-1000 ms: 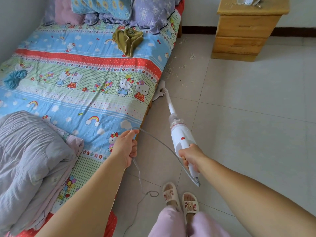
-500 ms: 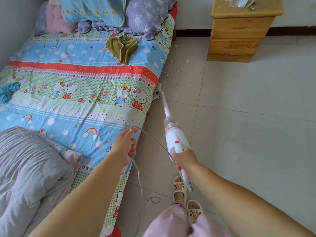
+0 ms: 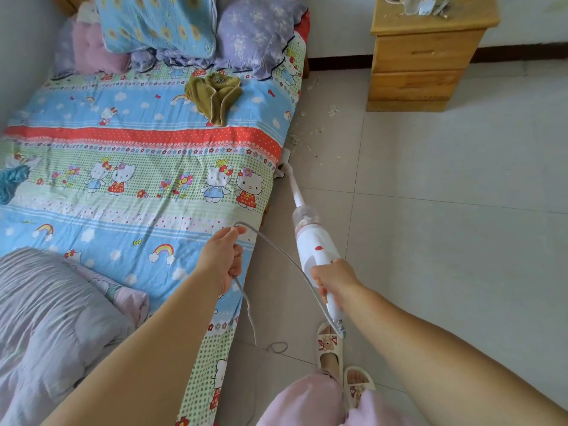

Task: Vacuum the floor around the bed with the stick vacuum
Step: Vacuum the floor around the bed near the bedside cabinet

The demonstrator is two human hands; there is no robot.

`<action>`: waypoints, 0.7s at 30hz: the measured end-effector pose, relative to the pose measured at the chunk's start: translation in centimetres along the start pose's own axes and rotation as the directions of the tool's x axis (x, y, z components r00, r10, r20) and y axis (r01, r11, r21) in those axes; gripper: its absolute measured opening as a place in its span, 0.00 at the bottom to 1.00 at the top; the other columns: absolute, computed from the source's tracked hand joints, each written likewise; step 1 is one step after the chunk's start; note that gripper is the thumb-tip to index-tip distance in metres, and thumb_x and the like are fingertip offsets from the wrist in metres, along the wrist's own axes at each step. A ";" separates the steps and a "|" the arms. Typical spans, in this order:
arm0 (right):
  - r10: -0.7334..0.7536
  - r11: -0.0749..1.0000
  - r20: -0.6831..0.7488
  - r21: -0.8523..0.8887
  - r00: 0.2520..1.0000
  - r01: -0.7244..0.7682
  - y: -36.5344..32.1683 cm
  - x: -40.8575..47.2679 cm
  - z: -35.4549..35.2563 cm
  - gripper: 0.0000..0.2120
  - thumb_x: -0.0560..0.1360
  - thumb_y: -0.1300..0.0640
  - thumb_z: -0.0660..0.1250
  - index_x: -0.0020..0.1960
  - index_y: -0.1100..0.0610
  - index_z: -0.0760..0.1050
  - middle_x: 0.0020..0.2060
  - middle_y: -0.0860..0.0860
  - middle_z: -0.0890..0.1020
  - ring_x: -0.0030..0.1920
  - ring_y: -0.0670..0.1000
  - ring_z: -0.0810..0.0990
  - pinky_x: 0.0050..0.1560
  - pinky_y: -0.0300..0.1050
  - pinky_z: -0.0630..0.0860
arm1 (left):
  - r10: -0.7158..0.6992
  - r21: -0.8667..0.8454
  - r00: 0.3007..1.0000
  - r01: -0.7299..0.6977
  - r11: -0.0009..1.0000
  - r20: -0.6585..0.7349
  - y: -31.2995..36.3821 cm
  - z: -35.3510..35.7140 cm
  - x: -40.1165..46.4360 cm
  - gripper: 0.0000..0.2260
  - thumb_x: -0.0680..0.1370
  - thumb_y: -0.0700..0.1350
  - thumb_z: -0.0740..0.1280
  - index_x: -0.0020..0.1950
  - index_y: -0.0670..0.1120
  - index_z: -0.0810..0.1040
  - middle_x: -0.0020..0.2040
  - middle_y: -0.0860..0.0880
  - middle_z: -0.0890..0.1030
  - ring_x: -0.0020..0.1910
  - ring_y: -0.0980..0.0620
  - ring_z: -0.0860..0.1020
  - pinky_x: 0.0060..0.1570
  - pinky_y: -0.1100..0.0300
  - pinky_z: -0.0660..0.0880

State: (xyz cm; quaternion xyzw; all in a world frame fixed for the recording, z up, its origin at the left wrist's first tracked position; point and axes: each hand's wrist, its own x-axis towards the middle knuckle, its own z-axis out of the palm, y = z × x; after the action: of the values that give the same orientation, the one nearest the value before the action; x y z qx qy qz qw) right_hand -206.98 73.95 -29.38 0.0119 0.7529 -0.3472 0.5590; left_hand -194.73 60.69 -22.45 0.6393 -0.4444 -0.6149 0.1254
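Observation:
My right hand grips the handle of the white stick vacuum, which slants forward along the bed's side. Its floor head sits on the tiles right against the bed, partly hidden under the hanging sheet. My left hand holds the vacuum's grey power cord up over the bed's edge; the cord loops from my fingers to the handle and also trails down to the floor. Small white crumbs lie scattered on the tiles just beyond the head.
A wooden nightstand stands at the far right against the wall. Pillows, an olive cloth and a folded grey quilt lie on the bed. My slippered feet stand on the light tiled floor.
I have stepped forward along the bed. The vacuum head has slid further up the bedside toward the crumbs, with both hands keeping their hold.

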 end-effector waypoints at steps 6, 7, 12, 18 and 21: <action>0.021 0.998 0.012 0.051 1.000 -0.022 1.3 0.1 0.5 0.03 0.71 0.66 0.58 0.38 0.62 0.68 0.25 0.56 0.68 0.22 0.52 0.65 0.25 0.37 0.65 | 0.006 0.012 1.000 -0.006 1.000 0.016 -0.9 0.4 -0.8 0.09 0.83 0.43 0.55 0.52 0.45 0.75 0.23 0.52 0.58 0.17 0.57 0.55 0.19 0.68 0.53; 0.030 0.999 0.006 0.042 1.000 -0.030 1.4 0.1 0.4 0.02 0.69 0.67 0.58 0.38 0.63 0.68 0.26 0.56 0.69 0.23 0.53 0.66 0.28 0.40 0.66 | 0.010 0.013 1.000 -0.010 1.000 0.015 -1.0 0.4 -1.1 0.09 0.83 0.44 0.55 0.53 0.45 0.75 0.23 0.52 0.58 0.17 0.57 0.55 0.19 0.68 0.53; 0.057 0.997 -0.014 0.053 0.998 -0.057 3.2 -0.7 -0.8 0.11 0.67 0.67 0.59 0.50 0.63 0.70 0.24 0.56 0.70 0.23 0.53 0.67 0.29 0.40 0.67 | 0.020 0.013 0.999 -0.020 1.000 0.029 -1.6 1.0 -2.1 0.09 0.82 0.43 0.55 0.55 0.44 0.74 0.22 0.53 0.58 0.16 0.57 0.55 0.19 0.69 0.53; 0.061 0.988 -0.026 0.147 0.998 -0.056 7.0 -2.3 -1.0 0.18 0.65 0.64 0.60 0.54 0.63 0.71 0.26 0.54 0.71 0.22 0.51 0.66 0.28 0.40 0.66 | 0.022 0.018 0.998 -0.023 1.000 0.064 -2.7 2.4 -4.2 0.09 0.82 0.43 0.54 0.54 0.45 0.73 0.19 0.54 0.59 0.16 0.58 0.55 0.19 0.69 0.53; 0.046 0.980 -0.023 0.192 0.999 -0.041 8.8 -3.5 -1.2 0.12 0.66 0.67 0.59 0.49 0.62 0.70 0.25 0.54 0.70 0.20 0.50 0.64 0.24 0.39 0.64 | 0.027 0.035 0.997 -0.030 0.999 0.076 -3.2 3.0 -5.1 0.09 0.82 0.44 0.54 0.52 0.46 0.73 0.19 0.54 0.59 0.16 0.58 0.55 0.18 0.67 0.53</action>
State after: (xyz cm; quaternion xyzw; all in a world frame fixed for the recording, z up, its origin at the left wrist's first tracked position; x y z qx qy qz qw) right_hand -203.08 82.55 -30.68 0.0870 0.7231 -0.4055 0.5524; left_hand -195.31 67.35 -21.87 0.6115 -0.4688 -0.6286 0.1059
